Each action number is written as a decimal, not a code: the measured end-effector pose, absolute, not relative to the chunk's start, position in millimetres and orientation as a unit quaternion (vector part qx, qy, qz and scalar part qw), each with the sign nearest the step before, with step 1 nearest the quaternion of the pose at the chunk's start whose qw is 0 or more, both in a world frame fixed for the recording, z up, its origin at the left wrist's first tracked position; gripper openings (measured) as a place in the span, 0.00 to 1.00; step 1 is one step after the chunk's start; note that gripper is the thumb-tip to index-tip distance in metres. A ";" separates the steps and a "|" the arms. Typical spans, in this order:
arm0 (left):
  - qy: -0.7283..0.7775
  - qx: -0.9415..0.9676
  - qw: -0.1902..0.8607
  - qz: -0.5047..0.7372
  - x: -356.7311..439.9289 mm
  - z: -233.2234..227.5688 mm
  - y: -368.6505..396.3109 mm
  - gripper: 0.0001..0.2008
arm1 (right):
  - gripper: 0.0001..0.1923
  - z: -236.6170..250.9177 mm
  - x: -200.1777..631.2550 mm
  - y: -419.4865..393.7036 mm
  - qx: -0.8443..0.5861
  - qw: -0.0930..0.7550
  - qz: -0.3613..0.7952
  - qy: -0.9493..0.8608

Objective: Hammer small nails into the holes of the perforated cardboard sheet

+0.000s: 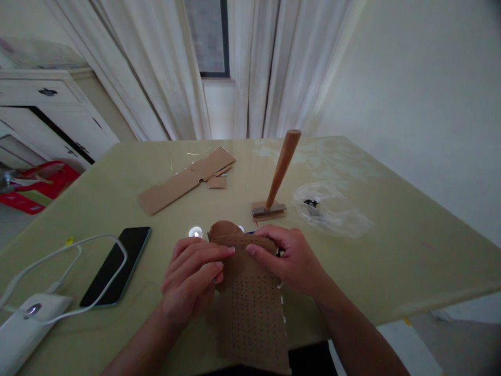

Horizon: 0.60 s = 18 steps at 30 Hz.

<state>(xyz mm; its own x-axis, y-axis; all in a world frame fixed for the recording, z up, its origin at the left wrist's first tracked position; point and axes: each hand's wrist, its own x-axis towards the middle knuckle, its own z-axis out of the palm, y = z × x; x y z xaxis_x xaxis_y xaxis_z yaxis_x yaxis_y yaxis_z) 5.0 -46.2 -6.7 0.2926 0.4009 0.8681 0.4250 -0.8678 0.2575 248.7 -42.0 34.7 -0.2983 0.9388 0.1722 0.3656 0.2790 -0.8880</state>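
A brown cardboard piece (256,313) with rows of small punched holes stands tilted before me, its lower end near my lap. The top of it is folded over, and a rounded flap (226,228) sticks up behind. My right hand (291,256) grips the upper right edge, thumb on the near face and fingers behind. At the upper left, my left hand (193,274) is closed, with its index fingertip against the cardboard by a row of holes. Whatever its fingers pinch, if anything, is hidden. White bits show along the right edge.
Beyond my hands a wooden-handled hammer (284,167) stands on its head upon a small cardboard piece. Cardboard strips (188,180) lie behind left, a clear plastic bag (336,211) right. A phone (117,266), white cable (97,237) and white power bank (35,326) are at left.
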 end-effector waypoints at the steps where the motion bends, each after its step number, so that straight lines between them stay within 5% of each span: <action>1: -0.259 -0.798 0.008 -0.543 4.7 -7.6 -45.6 0.04 | 0.15 33.8 248.5 -41.4 -0.461 0.377 0.390 -0.702; 7: -0.517 -0.604 -0.040 -0.605 -14.3 -6.5 -16.4 0.04 | 0.16 30.1 251.8 -35.7 -0.462 0.451 0.482 -0.592; 10: -0.651 -0.614 -0.129 -0.428 -31.4 -4.7 2.1 0.13 | 0.16 28.2 253.5 -30.4 -0.450 0.486 0.533 -0.527; 18: -0.747 -0.646 -0.098 -0.125 -48.2 -19.8 17.4 0.14 | 0.16 23.2 253.4 -23.0 -0.437 0.519 0.575 -0.457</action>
<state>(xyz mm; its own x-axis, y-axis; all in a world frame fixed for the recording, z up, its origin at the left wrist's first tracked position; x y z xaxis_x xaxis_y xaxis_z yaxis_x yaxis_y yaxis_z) -48.2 17.4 -19.8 -0.1470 0.9890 0.0158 0.9401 0.1348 0.3133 253.4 -23.0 23.2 -0.0795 0.9964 -0.0281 -0.1981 -0.0435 -0.9792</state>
